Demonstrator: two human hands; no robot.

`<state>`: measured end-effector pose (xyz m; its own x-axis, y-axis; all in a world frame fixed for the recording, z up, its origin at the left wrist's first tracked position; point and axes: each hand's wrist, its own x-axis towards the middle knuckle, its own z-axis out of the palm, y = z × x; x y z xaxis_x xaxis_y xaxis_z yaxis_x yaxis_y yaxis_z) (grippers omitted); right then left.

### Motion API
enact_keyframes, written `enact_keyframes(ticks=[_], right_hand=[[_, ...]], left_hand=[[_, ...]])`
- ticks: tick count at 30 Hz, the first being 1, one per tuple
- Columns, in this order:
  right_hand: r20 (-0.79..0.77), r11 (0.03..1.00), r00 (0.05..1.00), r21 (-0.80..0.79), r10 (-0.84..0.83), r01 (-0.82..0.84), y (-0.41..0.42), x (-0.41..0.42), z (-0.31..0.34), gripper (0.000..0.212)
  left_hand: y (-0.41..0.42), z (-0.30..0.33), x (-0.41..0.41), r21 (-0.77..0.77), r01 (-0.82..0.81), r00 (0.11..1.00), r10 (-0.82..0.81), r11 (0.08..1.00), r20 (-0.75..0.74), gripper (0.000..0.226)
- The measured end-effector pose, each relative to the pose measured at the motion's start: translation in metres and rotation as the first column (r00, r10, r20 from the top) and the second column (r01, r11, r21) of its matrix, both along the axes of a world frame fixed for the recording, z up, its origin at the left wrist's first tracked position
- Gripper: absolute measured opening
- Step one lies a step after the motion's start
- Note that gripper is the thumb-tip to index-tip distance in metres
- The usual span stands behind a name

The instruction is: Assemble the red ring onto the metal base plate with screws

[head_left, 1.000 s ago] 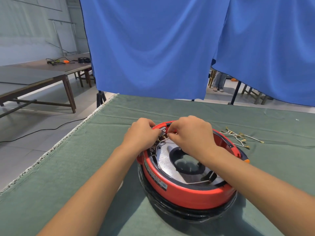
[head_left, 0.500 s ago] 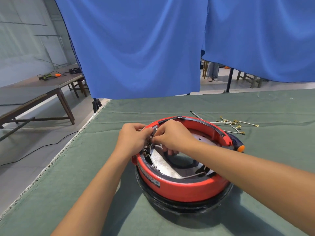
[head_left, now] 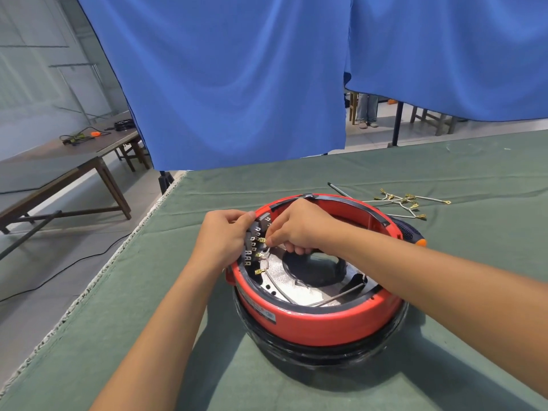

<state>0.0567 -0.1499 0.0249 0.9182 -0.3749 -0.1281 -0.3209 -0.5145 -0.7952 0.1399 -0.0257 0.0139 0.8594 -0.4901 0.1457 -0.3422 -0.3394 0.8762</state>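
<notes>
The red ring [head_left: 320, 320] stands on the green table, stacked on a black round part [head_left: 320, 354], with the silver metal base plate [head_left: 302, 289] lying inside it. At the ring's left inner wall is a grey terminal block [head_left: 255, 239] with brass tabs. My left hand [head_left: 224, 237] grips the ring's rim and the block from outside. My right hand [head_left: 296, 228] reaches inside and pinches a brass wire connector [head_left: 262, 240] at the block. A thin metal rod [head_left: 341, 296] lies on the plate.
Loose wires with brass connectors [head_left: 406, 203] and a thin rod lie on the table behind the ring. A dark tool with an orange tip [head_left: 413, 234] sits at the ring's right. The table edge [head_left: 127, 247] runs along the left. Blue curtains [head_left: 237, 84] hang behind.
The view has shifted and my right hand has moved down along the terminal block, from its upper end to a lower brass tab. My left hand stays on the rim.
</notes>
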Motion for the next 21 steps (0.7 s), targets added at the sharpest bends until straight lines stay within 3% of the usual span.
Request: enact_keyframes(ticks=[14, 21], right_hand=[[-0.018, 0.99, 0.996, -0.115, -0.082, 0.08, 0.0082, 0.0041, -0.0003, 0.01], [-0.021, 0.993, 0.995, -0.066, -0.102, 0.1, 0.0087, 0.0042, -0.0013, 0.011]], left_hand=[[0.0022, 0.0033, -0.0054, -0.001, 0.002, 0.999, -0.002, 1.0, -0.042, 0.023], [0.0013, 0.0024, -0.0048, 0.004, -0.018, 0.999, 0.019, 1.0, -0.039, 0.021]])
